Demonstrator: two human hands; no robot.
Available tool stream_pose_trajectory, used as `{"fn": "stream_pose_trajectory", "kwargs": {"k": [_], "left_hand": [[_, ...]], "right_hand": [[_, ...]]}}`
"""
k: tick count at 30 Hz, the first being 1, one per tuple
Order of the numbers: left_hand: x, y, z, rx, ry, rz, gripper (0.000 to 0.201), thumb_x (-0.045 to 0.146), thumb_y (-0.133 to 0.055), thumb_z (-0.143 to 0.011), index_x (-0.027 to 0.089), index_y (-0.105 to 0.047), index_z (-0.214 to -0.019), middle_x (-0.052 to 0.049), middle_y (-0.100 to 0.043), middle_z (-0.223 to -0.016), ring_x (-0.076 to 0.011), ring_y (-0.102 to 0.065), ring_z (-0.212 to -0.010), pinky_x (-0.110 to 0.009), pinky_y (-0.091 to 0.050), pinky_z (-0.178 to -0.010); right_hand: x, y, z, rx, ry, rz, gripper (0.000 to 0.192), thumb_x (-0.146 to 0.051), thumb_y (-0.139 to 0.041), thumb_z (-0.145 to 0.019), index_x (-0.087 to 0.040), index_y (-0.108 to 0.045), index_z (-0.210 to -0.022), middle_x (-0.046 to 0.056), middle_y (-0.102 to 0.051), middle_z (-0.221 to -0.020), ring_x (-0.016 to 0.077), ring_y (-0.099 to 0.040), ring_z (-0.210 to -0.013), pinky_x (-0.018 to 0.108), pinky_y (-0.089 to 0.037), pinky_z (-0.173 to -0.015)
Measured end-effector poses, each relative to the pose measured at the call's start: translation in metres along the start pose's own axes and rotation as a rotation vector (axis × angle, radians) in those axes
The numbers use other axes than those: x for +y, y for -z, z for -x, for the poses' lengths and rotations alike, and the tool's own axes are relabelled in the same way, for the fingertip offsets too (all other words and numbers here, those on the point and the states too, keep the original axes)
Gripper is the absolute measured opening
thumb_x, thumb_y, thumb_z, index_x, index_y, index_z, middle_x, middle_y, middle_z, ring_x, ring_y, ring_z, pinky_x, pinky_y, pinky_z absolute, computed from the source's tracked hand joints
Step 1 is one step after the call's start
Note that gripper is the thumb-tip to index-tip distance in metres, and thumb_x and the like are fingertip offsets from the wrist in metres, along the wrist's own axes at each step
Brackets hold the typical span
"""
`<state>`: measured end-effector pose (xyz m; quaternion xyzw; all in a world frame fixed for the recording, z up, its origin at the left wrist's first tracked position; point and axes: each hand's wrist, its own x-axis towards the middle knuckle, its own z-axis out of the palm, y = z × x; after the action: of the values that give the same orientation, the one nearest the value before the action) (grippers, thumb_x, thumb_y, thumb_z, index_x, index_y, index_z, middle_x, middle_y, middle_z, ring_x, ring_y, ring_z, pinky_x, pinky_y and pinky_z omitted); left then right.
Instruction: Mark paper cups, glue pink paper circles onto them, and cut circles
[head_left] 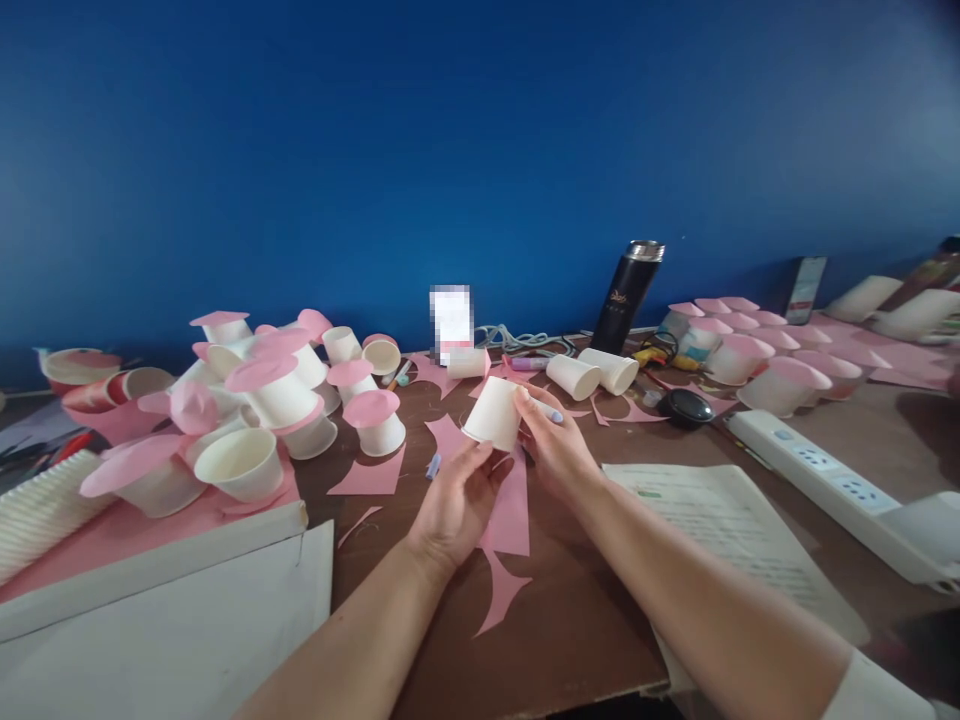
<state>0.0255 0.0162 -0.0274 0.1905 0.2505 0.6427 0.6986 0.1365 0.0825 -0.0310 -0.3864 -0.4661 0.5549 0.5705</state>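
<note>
Holding a white paper cup (493, 413) tipped on its side, both hands are meeting over the middle of the brown worktop (570, 620). The left hand (457, 500) is under the cup with its fingers (491, 462) curled up against the rim. The right hand (556, 440) is at the cup's 3 o'clock, fingers (541, 408) pressing on its side. This cup is not wearing a pink top yet.

A pink paper piece (510, 512) is lying flat just below the cup, at 6 o'clock, and cut scraps (501, 590) are trailing toward the person.

At 9 o'clock a big heap of finished cups (277, 395) with pink tops is piling up. At 2 o'clock more pink-topped cups (750, 345) are sitting in rows. So I think a lot is done already. Two plain cups (592, 373) are lying on their sides at 1 o'clock, and a stack of plain cups (37, 512) is waiting far out at 9 o'clock, so some look left to do.

Room is tight. A white board (165, 620) is filling the 7 o'clock corner, a printed sheet (720, 530) is lying at 4 o'clock, and a power strip (840, 490) is stretching past it. A black flask (628, 295) is standing at 1 o'clock by the blue wall (480, 140). The open bit is the brown strip between the arms, running to the near edge.
</note>
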Motion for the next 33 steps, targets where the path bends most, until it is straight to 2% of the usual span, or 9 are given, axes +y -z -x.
{"fn": "stream_pose_trajectory", "kwargs": {"k": [3, 7, 10, 12, 15, 19, 22, 27, 33], "left_hand": [[0.004, 0.000, -0.001, 0.122, 0.057, 0.077, 0.006, 0.012, -0.065, -0.076, 0.009, -0.069, -0.079, -0.007, -0.067, -0.078, -0.0126, -0.060, -0.073, -0.024, -0.051, -0.069], [0.007, 0.002, -0.005, 0.210, 0.069, 0.109, 0.004, 0.007, -0.063, -0.075, 0.008, -0.067, -0.073, -0.005, -0.063, -0.068, -0.0111, -0.059, -0.065, -0.022, -0.051, -0.063], [0.009, 0.004, -0.007, 0.245, 0.042, 0.142, 0.007, 0.007, -0.060, -0.077, 0.008, -0.066, -0.074, -0.006, -0.063, -0.071, -0.0108, -0.058, -0.065, -0.022, -0.052, -0.063], [0.011, 0.006, -0.009, 0.238, 0.015, 0.158, 0.008, 0.006, -0.059, -0.078, 0.008, -0.066, -0.075, -0.007, -0.064, -0.074, -0.0108, -0.058, -0.066, -0.022, -0.053, -0.064], [0.013, 0.009, -0.012, 0.218, -0.010, 0.173, 0.008, 0.006, -0.059, -0.079, 0.009, -0.065, -0.076, -0.007, -0.064, -0.078, -0.0110, -0.059, -0.069, -0.022, -0.052, -0.066], [0.013, 0.011, -0.012, 0.212, -0.020, 0.187, 0.008, 0.005, -0.059, -0.079, 0.010, -0.065, -0.080, -0.007, -0.063, -0.082, -0.0106, -0.060, -0.072, -0.023, -0.051, -0.074], [0.011, 0.011, -0.011, 0.193, -0.038, 0.145, 0.006, 0.007, -0.063, -0.077, 0.011, -0.065, -0.081, -0.005, -0.063, -0.084, -0.0097, -0.059, -0.074, -0.023, -0.050, -0.079], [0.009, 0.007, -0.011, 0.208, -0.077, 0.053, 0.010, 0.009, -0.067, -0.073, 0.013, -0.066, -0.082, -0.003, -0.063, -0.081, -0.0088, -0.057, -0.073, -0.023, -0.047, -0.080], [0.007, 0.012, -0.012, 0.083, -0.102, -0.047, 0.013, 0.017, -0.068, -0.075, 0.016, -0.070, -0.088, -0.004, -0.067, -0.097, -0.0116, -0.059, -0.089, -0.024, -0.043, -0.084]], "right_hand": [[0.000, 0.002, 0.001, 0.016, 0.029, 0.104, 0.046, -0.054, -0.067, -0.076, -0.024, -0.062, -0.111, 0.004, -0.067, -0.105, 0.0196, -0.063, -0.092, 0.029, -0.052, -0.075], [0.000, 0.004, 0.001, 0.087, 0.107, 0.190, 0.046, -0.052, -0.064, -0.079, -0.025, -0.058, -0.116, 0.005, -0.067, -0.107, 0.0203, -0.064, -0.092, 0.033, -0.053, -0.077], [-0.003, 0.004, 0.000, 0.154, 0.336, 0.186, 0.039, -0.045, -0.057, -0.087, -0.027, -0.053, -0.122, 0.005, -0.065, -0.112, 0.0184, -0.064, -0.095, 0.035, -0.053, -0.082], [-0.008, 0.003, 0.002, 0.151, 0.494, 0.209, 0.033, -0.039, -0.050, -0.092, -0.028, -0.052, -0.124, 0.005, -0.066, -0.107, 0.0160, -0.065, -0.088, 0.034, -0.054, -0.079], [-0.017, 0.001, 0.013, 0.081, 0.671, 0.337, 0.029, -0.031, -0.046, -0.095, -0.027, -0.055, -0.122, 0.004, -0.067, -0.096, 0.0147, -0.064, -0.076, 0.034, -0.055, -0.073], [-0.026, -0.001, 0.029, -0.048, 0.879, 0.567, 0.028, -0.022, -0.054, -0.090, -0.025, -0.061, -0.118, 0.007, -0.067, -0.109, 0.0201, -0.064, -0.093, 0.040, -0.052, -0.084], [-0.029, -0.001, 0.034, -0.097, 0.930, 0.665, 0.026, -0.019, -0.055, -0.089, -0.024, -0.062, -0.113, 0.007, -0.070, -0.104, 0.0209, -0.064, -0.091, 0.040, -0.051, -0.084], [-0.030, -0.003, 0.030, -0.096, 0.986, 0.750, 0.021, -0.017, -0.055, -0.087, -0.023, -0.063, -0.106, 0.005, -0.072, -0.097, 0.0201, -0.066, -0.085, 0.038, -0.050, -0.079], [-0.027, -0.004, 0.029, -0.095, 0.984, 0.785, 0.020, -0.016, -0.056, -0.086, -0.022, -0.063, -0.104, 0.005, -0.073, -0.097, 0.0196, -0.066, -0.087, 0.037, -0.048, -0.082]]}}
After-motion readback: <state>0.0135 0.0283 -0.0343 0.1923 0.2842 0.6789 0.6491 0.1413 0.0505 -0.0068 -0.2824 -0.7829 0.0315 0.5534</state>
